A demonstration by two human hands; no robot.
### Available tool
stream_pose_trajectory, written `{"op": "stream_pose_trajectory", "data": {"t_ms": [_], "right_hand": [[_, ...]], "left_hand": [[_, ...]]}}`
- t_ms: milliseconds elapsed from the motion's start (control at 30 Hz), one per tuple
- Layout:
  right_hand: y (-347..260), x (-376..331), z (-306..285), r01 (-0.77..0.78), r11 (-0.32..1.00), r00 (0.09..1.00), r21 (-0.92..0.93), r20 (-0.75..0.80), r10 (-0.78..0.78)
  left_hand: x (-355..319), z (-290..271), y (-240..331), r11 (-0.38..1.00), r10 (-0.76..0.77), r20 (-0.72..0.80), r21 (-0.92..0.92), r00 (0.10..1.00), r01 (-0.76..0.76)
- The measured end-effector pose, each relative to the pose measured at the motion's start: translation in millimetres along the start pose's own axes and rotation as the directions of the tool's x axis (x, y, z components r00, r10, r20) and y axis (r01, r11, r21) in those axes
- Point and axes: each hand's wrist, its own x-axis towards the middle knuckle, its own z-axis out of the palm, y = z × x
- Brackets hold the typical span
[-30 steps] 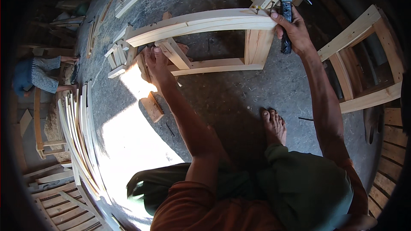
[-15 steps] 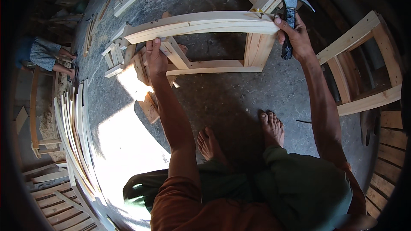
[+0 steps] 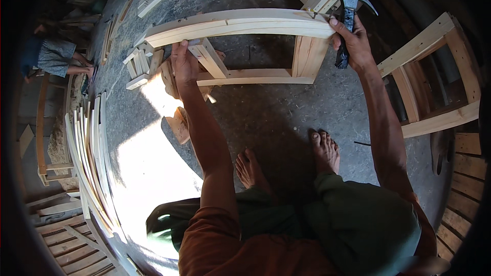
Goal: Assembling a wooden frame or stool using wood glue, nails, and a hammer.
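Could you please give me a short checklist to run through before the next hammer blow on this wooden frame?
1. Hammer held firmly in the right hand: ok, fist closed round the handle.
2. Left hand steadying the wooden frame: ok, it grips near the left upright.
3. Right thumb clear of the strike spot: not ok, it rests on the top rail by the hammer head.
4. Bare feet clear of the frame: ok, they stand apart from it.
5. Nail in place: cannot tell, too small to see.
6. Other person at a distance: ok, far left.
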Motion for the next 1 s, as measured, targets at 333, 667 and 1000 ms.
{"op": "stream_pose_trajectory", "data": {"t_ms": [333,667,1000], "right_hand": [[-3,1,1,-0.025,0.999,1.0,-0.043,0.016,0.026],[-3,2,-1,-0.054,0.998,0.998,-0.034,0.023,0.055],[-6,-1,2,-0.037,0.998,0.999,-0.05,0.023,0.039]], "left_hand": [[-2,-17,-13,0.995,-0.022,-0.027,-0.094,0.999,0.019],[-3,-25,-15,0.981,-0.01,-0.009,-0.192,1.0,0.008],[-5,-38,-25,0.987,0.004,0.013,-0.158,1.0,-0.002]]}}
